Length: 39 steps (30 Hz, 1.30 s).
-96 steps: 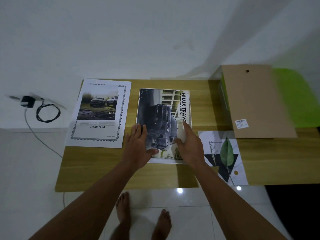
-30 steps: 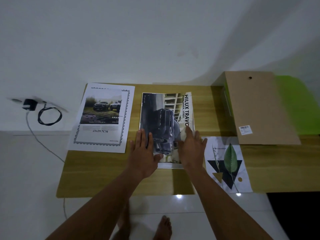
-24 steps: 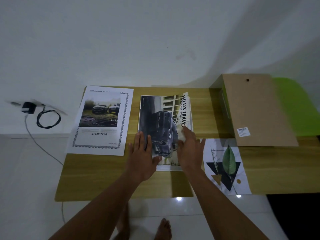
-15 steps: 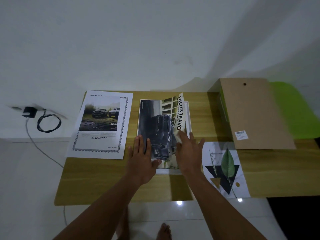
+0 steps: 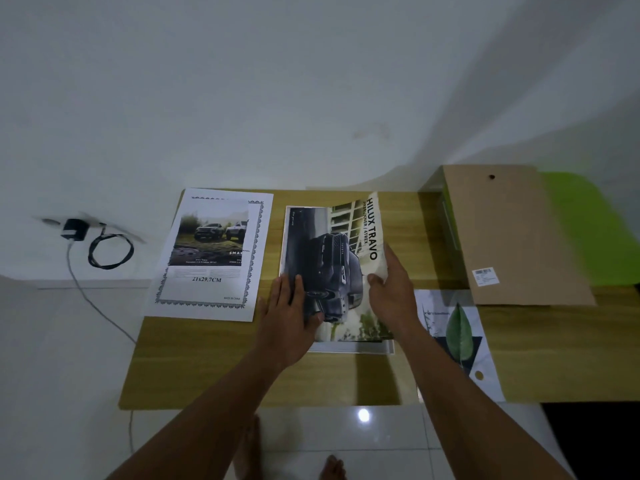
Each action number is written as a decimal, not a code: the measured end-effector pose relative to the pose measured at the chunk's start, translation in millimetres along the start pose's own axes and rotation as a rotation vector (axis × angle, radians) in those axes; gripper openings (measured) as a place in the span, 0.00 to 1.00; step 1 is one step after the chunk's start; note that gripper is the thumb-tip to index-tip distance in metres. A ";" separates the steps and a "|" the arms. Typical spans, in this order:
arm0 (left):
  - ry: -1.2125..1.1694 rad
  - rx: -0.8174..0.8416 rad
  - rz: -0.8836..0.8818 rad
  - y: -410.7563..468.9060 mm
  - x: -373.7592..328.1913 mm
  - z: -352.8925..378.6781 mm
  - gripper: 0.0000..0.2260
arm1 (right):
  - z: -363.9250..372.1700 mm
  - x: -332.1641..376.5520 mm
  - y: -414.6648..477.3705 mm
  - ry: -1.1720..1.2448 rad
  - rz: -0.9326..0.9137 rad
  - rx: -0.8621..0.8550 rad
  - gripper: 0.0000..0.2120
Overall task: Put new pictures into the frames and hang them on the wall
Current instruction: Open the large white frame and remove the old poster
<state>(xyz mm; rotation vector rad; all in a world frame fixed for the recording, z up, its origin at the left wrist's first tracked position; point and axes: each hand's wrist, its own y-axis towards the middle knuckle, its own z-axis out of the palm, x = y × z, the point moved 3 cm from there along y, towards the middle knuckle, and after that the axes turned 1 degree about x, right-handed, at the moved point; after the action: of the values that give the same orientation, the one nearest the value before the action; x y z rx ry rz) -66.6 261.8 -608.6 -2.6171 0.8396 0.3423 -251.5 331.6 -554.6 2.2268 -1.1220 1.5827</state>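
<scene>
A dark truck poster (image 5: 323, 258) lettered "HILUX TRAVO" lies over a clear frame pane (image 5: 353, 347) in the middle of the wooden table (image 5: 214, 362). My left hand (image 5: 287, 317) lies flat on the poster's near left part, fingers spread. My right hand (image 5: 391, 292) grips the poster's right edge and lifts it, so that side curls up. A white frame insert sheet (image 5: 211, 254) with a truck photo and "21x29.7CM" lies at the left. A leaf print (image 5: 457, 337) lies at the right.
A brown backing board (image 5: 512, 233) with a barcode sticker leans over a bright green object (image 5: 595, 230) at the back right. A black charger and coiled cable (image 5: 104, 244) sit on the floor at the left. My bare feet show below the table's near edge.
My right hand has closed on the poster's right edge and raised it; that side was flat a second ago. My left hand stayed pressed on the left part.
</scene>
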 end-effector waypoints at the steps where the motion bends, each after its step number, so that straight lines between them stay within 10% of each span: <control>1: -0.066 -0.029 -0.009 2.9 0.2 -1.6 0.36 | -2.7 0.0 1.7 0.046 0.009 0.003 0.34; 11: -0.667 -0.239 -0.307 11.3 -4.2 -66.2 0.23 | -29.3 -6.2 -10.7 0.256 0.017 0.061 0.35; 20: -1.191 -0.009 -0.164 -14.5 -13.4 -109.6 0.28 | -41.3 9.7 -28.6 0.268 0.048 0.026 0.34; 31: -0.785 -0.191 0.259 -73.8 -84.6 -167.9 0.26 | -43.7 135.2 -68.2 0.236 -0.108 0.152 0.14; 39: -0.772 -0.124 0.305 -102.3 -116.6 -176.6 0.25 | -81.5 159.9 -97.1 0.158 -0.071 -0.178 0.14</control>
<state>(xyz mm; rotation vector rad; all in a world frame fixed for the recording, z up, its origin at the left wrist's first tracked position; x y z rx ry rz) -77.5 324.8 -382.4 -2.1433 0.9279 1.4041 -223.0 368.9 -356.1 1.9699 -1.0817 1.5355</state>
